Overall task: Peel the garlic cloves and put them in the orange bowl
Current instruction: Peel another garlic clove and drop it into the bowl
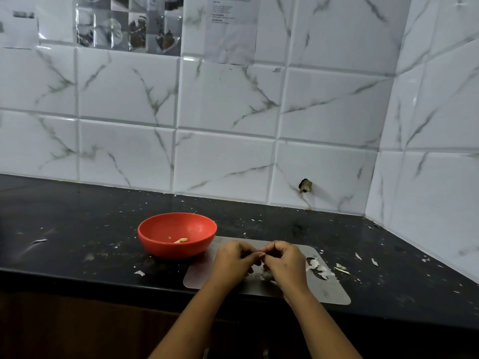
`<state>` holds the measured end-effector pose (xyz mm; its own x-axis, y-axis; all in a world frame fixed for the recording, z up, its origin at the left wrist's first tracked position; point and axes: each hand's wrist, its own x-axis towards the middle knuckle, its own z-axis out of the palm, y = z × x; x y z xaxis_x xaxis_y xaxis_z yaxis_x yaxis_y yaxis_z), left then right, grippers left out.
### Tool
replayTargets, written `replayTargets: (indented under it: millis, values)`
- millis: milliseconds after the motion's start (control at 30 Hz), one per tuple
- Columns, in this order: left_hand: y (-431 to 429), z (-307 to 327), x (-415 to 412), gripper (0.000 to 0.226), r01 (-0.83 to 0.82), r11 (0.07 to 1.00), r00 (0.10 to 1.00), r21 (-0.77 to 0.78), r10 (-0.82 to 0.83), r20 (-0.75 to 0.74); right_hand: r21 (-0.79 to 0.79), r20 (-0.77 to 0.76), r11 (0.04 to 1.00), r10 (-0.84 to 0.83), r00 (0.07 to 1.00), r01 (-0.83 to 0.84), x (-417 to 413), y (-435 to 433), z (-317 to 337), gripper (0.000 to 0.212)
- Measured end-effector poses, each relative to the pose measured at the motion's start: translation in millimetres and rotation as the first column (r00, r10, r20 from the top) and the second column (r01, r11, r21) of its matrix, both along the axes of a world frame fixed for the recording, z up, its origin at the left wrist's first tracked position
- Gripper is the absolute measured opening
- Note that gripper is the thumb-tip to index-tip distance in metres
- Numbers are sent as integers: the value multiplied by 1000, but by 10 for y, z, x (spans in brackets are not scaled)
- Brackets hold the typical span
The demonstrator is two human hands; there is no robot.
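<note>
First, held clove (260,253): pinched where the two sets of fingertips meet, above the middle of the mat; only a small pale tip visible, so long axis and heading not to be told.
Left hand (234,263): back upward, fingers curled inward to the right, tips closed on the held clove.
Right hand (283,263): mirrored (back upward, fingers curled in to the left), tips pinching the same clove; both forearms in from the lower edge, converging.
Grey mat (329,291): flat near the counter's front edge, long side left to right, under both hands.
Peels (320,268): white scraps heaped on the mat just right of the right hand, a few more off the mat's right end.
Orange bowl (166,250): upright on the counter, left of the hands, at the mat's far left corner (touching or overlapping, cannot tell which).
Peeled clove (180,240): on the bowl's bottom, long axis roughly left to right, right end slightly farther away.
Countertop (77,242): black, speckled with pale flecks.
Tiled wall (220,112): white, grey-veined, meeting a side wall at the right; small dark hole (305,186) low down; printed sheets (129,22) taped up high.
</note>
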<state>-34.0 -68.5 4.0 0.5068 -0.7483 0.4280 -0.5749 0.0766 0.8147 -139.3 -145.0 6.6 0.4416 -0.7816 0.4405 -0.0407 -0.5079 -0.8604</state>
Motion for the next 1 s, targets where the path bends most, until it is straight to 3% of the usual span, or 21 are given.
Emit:
replayTargets:
  millis: [167, 267, 433, 800, 1000]
  values:
    - [-30, -17, 44, 9, -57, 998, 995, 17, 58, -79, -40, -29, 999, 34, 999, -35, -2, 32, 12, 28]
    - [-34, -8, 52, 17, -61, 998, 992, 30, 63, -105, -60, -52, 997, 37, 998, -40, 8, 45, 8, 13]
    - [-77, -40, 77, 20, -50, 994, 998, 100, 54, -39, -169, -110, 985, -46, 993, 27, 44, 27, -28, 5]
    - [-60, -51, 77, 22, -58, 992, 993, 111, 46, 108, -266, -108, 964, -38, 993, 8, 22, 51, 12, 23]
    - [-39, -10, 75, 24, 41, 994, 997, 99, -34, -70, -252, -97, 967, 1, 995, -25, 9, 29, -5, 24]
